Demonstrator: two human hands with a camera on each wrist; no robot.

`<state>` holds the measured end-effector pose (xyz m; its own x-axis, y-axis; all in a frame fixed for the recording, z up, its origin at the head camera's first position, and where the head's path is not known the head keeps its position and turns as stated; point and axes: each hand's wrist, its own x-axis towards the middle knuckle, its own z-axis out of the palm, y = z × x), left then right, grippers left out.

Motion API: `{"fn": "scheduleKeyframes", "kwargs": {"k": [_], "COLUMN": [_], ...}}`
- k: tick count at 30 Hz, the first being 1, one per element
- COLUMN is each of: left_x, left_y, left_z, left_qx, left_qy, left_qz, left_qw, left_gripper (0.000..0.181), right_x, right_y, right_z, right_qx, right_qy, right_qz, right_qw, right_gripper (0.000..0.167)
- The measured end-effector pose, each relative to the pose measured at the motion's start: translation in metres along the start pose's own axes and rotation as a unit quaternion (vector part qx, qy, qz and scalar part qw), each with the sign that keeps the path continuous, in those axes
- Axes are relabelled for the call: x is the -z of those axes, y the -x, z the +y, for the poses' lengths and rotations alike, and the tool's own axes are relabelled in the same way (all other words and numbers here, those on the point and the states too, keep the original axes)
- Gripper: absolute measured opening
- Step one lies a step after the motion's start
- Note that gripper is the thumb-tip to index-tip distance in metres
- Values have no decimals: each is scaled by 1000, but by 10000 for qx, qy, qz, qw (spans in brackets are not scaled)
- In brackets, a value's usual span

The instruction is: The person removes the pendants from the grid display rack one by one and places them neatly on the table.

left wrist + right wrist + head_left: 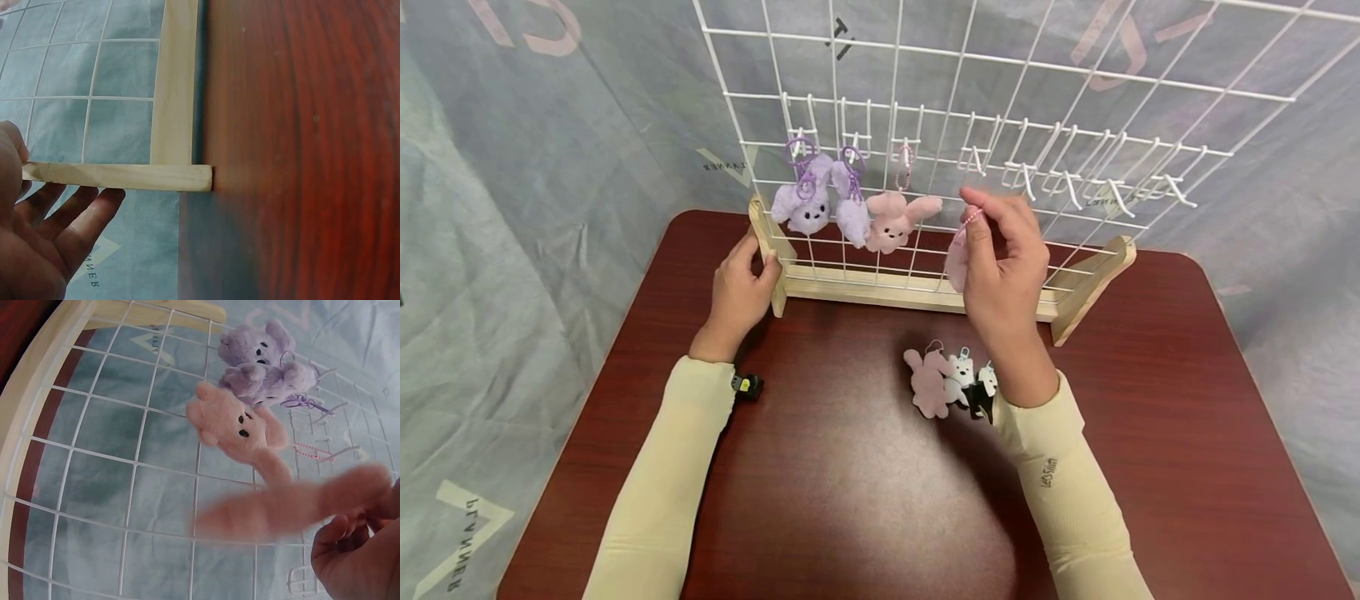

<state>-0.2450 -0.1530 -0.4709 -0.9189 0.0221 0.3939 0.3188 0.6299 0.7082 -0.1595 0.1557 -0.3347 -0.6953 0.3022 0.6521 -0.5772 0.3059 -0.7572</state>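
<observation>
My right hand [1009, 271] pinches the pink bead chain of a pink plush keychain [956, 261] in front of the white wire grid. Just above the fingertips is a bare hook [976, 158]. In the right wrist view this plush [262, 512] is blurred and hangs below the fingers. My left hand [741, 285] grips the upright wooden end piece [125, 177] of the stand, thumb on one side and fingers on the other. Beside the held plush, a pink long-eared plush keychain [891, 223] hangs on a hook. Two purple plush keychains [808, 212] hang farther left.
On the dark red table [820, 500] lie a pink plush keychain [929, 385], a white bear keychain [958, 377] and a black-and-white one [982, 393], near my right forearm. Several bare hooks [1120, 196] line the grid's right side. A wooden bar [872, 290] runs along its bottom.
</observation>
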Motion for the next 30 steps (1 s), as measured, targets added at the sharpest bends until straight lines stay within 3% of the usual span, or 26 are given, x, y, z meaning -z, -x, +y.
{"fn": "scheduleKeyframes", "kwargs": {"k": [7,19,24,30], "left_x": [0,1,2,0], "left_y": [0,1,1,0], "left_z": [1,-1,-1,0], "left_qx": [14,73,73,29], "left_qy": [25,30,35,46], "left_qz": [20,42,71,8], "left_qw": [10000,10000,9999,10000], "left_gripper": [40,33,33,31], "right_x": [8,11,11,11], "right_y": [8,23,30,40], "right_z": [3,13,19,27], "right_qx": [-124,-731,-1093,-1594], "right_qy": [340,112,205,179], "right_qz": [-510,-1377,-1812,-2583], "right_qw": [9980,9877,9771,9527], "right_gripper": [21,22,23,24]}}
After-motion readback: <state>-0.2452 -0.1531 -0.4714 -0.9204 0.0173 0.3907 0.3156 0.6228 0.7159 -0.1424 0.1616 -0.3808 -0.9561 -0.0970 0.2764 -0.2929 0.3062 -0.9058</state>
